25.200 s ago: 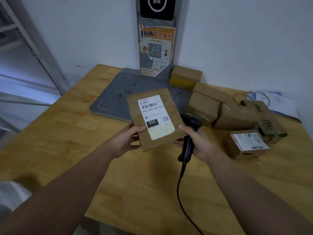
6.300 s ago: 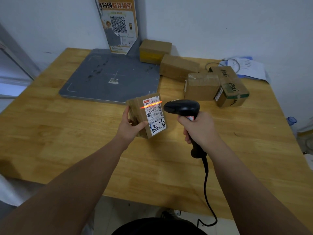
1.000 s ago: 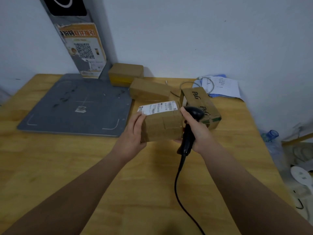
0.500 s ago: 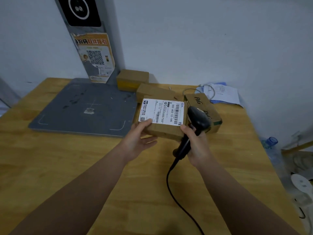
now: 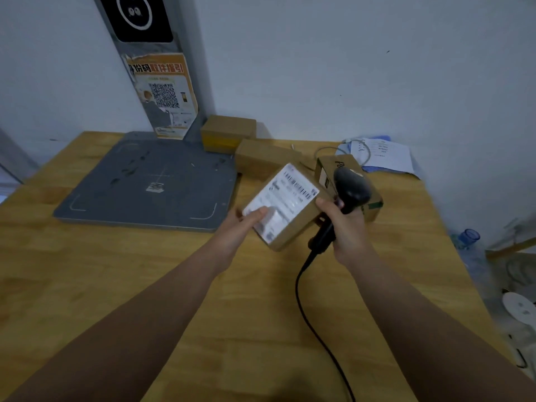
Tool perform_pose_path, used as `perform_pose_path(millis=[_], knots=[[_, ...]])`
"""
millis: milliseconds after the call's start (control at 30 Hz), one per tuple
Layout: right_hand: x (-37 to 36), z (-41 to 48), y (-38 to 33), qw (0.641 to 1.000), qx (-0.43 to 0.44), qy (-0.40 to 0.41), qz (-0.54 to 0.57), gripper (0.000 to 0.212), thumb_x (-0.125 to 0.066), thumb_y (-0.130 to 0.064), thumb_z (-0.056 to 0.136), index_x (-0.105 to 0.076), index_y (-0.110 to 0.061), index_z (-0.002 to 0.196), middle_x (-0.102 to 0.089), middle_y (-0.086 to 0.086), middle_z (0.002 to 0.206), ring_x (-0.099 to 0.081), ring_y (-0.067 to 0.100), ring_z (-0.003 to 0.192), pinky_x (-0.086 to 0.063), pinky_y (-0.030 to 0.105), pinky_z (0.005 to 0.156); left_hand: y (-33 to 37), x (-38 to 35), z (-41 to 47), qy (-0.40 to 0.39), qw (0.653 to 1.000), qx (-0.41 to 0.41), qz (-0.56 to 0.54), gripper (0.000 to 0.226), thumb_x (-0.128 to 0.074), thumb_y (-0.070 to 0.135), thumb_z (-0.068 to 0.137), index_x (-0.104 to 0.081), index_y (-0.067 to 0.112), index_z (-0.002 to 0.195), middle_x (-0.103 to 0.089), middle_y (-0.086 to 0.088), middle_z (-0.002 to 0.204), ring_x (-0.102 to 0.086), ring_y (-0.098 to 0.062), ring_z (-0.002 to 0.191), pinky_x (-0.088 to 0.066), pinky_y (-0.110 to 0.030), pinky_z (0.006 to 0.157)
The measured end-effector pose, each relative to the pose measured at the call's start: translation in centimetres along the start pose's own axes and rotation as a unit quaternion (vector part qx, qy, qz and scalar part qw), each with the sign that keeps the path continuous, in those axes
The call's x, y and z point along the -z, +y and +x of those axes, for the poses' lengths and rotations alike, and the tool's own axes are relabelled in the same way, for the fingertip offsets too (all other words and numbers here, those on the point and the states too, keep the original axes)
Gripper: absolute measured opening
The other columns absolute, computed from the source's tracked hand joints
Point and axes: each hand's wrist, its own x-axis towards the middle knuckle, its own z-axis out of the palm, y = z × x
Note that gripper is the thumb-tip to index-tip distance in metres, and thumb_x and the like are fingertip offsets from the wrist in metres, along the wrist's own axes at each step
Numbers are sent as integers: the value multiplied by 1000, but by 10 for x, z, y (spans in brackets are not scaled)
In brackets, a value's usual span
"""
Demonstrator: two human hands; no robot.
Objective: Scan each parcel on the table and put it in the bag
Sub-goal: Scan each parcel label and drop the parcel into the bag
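2 hands: the left hand (image 5: 240, 227) grips the near left corner of the held parcel (image 5: 293, 227), thumb on its white label (image 5: 285, 195). The right hand (image 5: 346, 230) has its fingers curled round the scanner (image 5: 349, 188) handle, with 1 fingertip against the parcel's right edge.
Cable (image 5: 304, 297): trails from the handle toward the near edge of the counter (image 5: 116, 285).
Held parcel: lifted above the counter between both hands, label up and tilted.
Scanner: head just beside the parcel's far right edge. No beam shows on the label, so I judge the scan not yet made.
Risk: the right hand does 2 jobs. Turning the scanner to aim may remove its support, and the parcel could slip from the left hand's corner hold. The thumb may also cover part of the code.
Other parcels: 3 sit farther back, a printed box (image 5: 327, 166), a flat parcel (image 5: 262, 156) and a yellow-banded parcel (image 5: 227, 133) by the grey pad (image 5: 150, 184).
Hard to see: label print is blurred, the bag is out of view, and the scanner partly hides the printed box.
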Motion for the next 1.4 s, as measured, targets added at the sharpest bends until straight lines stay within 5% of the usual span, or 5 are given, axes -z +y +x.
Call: perform_pose_path(millis=[267, 433, 600, 767, 1400], knots=[[6, 12, -16, 986, -78, -109, -98, 24, -69, -17, 86, -64, -13, 109, -75, 2, 97, -70, 19, 95, -50, 38, 92, 5, 17, 4, -191, 977, 60, 66, 60, -72, 27, 76, -47, 25, 130, -68, 3, 120, -63, -16, 112, -50, -30, 88], [-7, 10, -11, 991, -84, 22, -101, 31, -70, -36, 86, -60, -21, 111, -66, 0, 83, -63, 19, 77, -51, 35, 72, -11, 20, 19, -53, 996, 43, 62, 59, -78, 30, 78, -52, 21, 130, -66, 4, 120, -61, -17, 113, -49, -37, 98], [-18, -22, -9, 964, -28, -77, -254, 28, -60, -22, 93, -59, -4, 71, -55, 8, 54, -53, 18, 48, -47, 27, 51, -24, 30, 29, 46, 997, 10, 59, 67, -85, 28, 70, -53, 17, 128, -63, 5, 119, -61, -14, 109, -51, -30, 88], [-21, -33, 5, 942, -8, -119, -315, 26, -62, -28, 91, -61, -3, 82, -62, 7, 53, -61, 20, 46, -50, 28, 46, -28, 32, 26, 102, 992, -5, 68, 57, -81, 20, 76, -52, 16, 126, -60, 7, 111, -56, -13, 102, -46, -29, 86], [-24, -43, 11, 943, -45, -127, -304, 25, -62, -30, 91, -59, -9, 79, -59, 4, 50, -62, 22, 48, -50, 28, 47, -36, 34, 23, 126, 990, 6, 68, 53, -77, 20, 80, -51, 14, 125, -58, 5, 110, -55, -15, 108, -46, -33, 89]])
